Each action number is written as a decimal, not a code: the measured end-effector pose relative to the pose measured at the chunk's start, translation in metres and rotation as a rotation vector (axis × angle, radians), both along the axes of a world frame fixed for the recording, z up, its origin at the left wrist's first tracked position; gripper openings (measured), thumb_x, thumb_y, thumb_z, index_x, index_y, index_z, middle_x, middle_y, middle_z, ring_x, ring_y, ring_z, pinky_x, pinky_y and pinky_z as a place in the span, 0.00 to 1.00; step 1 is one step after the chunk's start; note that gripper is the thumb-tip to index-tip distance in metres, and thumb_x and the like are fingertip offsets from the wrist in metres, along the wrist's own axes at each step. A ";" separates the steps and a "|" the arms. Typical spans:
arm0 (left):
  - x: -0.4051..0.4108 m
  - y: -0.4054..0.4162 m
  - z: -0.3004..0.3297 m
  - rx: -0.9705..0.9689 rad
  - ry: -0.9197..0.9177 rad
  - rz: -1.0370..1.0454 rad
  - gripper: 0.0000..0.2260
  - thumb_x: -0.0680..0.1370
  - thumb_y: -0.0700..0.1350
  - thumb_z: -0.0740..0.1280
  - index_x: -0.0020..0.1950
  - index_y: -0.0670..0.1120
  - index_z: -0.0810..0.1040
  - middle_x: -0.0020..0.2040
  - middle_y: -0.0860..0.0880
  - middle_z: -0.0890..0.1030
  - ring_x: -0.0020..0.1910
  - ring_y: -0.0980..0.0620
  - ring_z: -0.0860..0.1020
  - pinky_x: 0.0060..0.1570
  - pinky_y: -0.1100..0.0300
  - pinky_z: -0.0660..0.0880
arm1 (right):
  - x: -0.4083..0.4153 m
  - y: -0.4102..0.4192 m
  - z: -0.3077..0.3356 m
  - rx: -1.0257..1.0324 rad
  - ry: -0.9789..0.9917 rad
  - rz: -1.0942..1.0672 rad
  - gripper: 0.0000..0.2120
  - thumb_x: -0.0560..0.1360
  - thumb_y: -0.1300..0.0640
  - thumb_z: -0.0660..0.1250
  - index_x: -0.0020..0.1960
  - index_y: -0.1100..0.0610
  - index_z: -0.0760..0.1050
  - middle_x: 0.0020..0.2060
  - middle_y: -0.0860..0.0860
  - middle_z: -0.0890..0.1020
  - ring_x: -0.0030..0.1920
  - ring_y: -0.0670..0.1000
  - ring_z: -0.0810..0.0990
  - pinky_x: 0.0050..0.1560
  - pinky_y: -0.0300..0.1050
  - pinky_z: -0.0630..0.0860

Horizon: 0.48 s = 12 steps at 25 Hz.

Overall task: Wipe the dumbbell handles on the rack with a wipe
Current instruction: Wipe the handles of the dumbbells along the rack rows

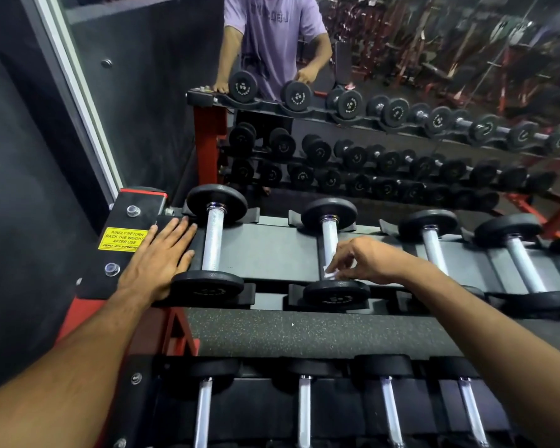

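Black dumbbells with silver knurled handles lie in a row on the top tier of the rack [272, 253]. My right hand [359, 260] pinches a small white wipe [332, 273] against the near end of the second dumbbell's handle [329, 240]. My left hand [162, 253] lies flat with straight fingers on the rack's left end, beside the first dumbbell [213, 240]. Two more dumbbell handles [434, 250] sit to the right.
A lower tier [304, 405] holds several more dumbbells near me. A yellow notice sticker [122, 239] marks the red end post. Behind the rack a mirror [401, 92] reflects a person and the rows of weights. A dark padded wall stands at left.
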State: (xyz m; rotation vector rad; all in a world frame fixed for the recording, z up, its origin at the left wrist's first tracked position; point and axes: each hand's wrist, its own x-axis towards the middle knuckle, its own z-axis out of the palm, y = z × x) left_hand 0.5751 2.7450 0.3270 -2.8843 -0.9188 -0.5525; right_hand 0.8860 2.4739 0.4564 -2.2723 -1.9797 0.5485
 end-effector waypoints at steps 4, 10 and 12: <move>0.000 0.000 -0.003 -0.005 -0.017 -0.005 0.28 0.81 0.55 0.48 0.78 0.44 0.66 0.78 0.45 0.67 0.78 0.47 0.63 0.77 0.57 0.40 | 0.008 0.019 -0.001 0.153 -0.122 -0.024 0.08 0.74 0.57 0.72 0.53 0.54 0.84 0.41 0.48 0.75 0.41 0.50 0.77 0.42 0.43 0.72; -0.001 -0.003 0.000 -0.022 -0.001 0.000 0.29 0.82 0.55 0.47 0.79 0.45 0.63 0.79 0.46 0.64 0.79 0.49 0.60 0.77 0.47 0.51 | 0.012 0.035 -0.017 0.365 -0.206 -0.263 0.09 0.79 0.59 0.65 0.56 0.56 0.81 0.48 0.53 0.75 0.46 0.55 0.77 0.43 0.46 0.72; 0.000 -0.003 0.001 -0.028 0.009 0.004 0.29 0.82 0.55 0.46 0.80 0.45 0.63 0.79 0.46 0.64 0.79 0.49 0.60 0.77 0.47 0.51 | 0.007 0.027 -0.018 0.388 -0.157 -0.254 0.07 0.77 0.60 0.67 0.53 0.55 0.82 0.45 0.52 0.76 0.42 0.52 0.76 0.42 0.46 0.72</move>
